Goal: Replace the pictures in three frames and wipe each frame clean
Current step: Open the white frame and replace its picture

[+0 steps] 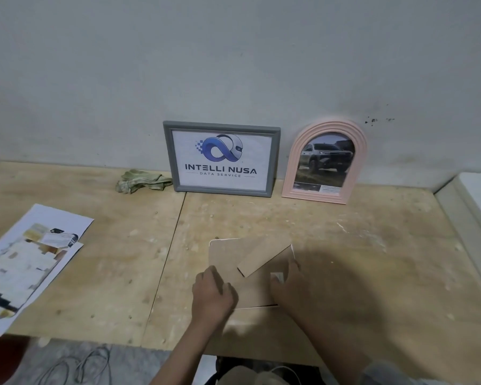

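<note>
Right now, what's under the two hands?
A frame lying face down, brown backing and stand up. Both hands, left and right, rest on it. Its picture side is hidden.

Plywood tabletop against grey wall (stained).

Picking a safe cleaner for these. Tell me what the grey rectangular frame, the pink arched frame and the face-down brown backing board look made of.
Grey rectangular frame: probably painted wood or plastic; matte, moulded profile. Pink arched frame: likely moulded plastic or resin; smooth concentric ridges, uniform colour. Face-down brown backing board: seemingly fibreboard or thick card; flat, dull, uncoated tan surface with a hinged stand strip.
</note>
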### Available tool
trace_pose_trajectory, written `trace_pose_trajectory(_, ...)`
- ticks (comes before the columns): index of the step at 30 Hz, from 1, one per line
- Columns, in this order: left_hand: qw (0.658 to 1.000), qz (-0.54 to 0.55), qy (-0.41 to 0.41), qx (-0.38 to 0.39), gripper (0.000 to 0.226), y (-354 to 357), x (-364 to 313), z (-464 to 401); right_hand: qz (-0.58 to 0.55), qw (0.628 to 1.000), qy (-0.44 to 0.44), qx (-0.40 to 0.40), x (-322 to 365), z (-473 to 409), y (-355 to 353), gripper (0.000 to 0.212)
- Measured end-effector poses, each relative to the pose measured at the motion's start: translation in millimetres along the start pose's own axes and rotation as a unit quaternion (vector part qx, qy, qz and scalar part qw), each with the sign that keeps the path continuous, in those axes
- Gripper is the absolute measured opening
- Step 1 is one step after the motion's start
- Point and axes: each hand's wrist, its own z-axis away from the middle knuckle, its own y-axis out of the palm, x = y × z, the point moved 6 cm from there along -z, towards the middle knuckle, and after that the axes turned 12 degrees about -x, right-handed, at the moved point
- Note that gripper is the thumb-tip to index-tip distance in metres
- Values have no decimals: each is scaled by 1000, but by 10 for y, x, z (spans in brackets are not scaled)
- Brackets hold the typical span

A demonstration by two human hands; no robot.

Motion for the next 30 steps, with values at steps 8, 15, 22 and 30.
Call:
trace_pose_trajectory(8,982,-124,144,-17,49,-110,-28,-8,70,996,-57,19,-12,-23,-8,73)
trace_pose_trajectory(15,949,-194,197,150,124,-53,5,-506,232,952,-171,99,32,-294,-199,103)
trace_pose_trajectory(22,889,-305,240,244,138,76,12,-542,312,917,-173,177,19,-332,-392,112)
trace_pose_trajectory(30,850,-336,297,278,132,129,-204,-473,349,897,-228,149,-223,-434,-379,128)
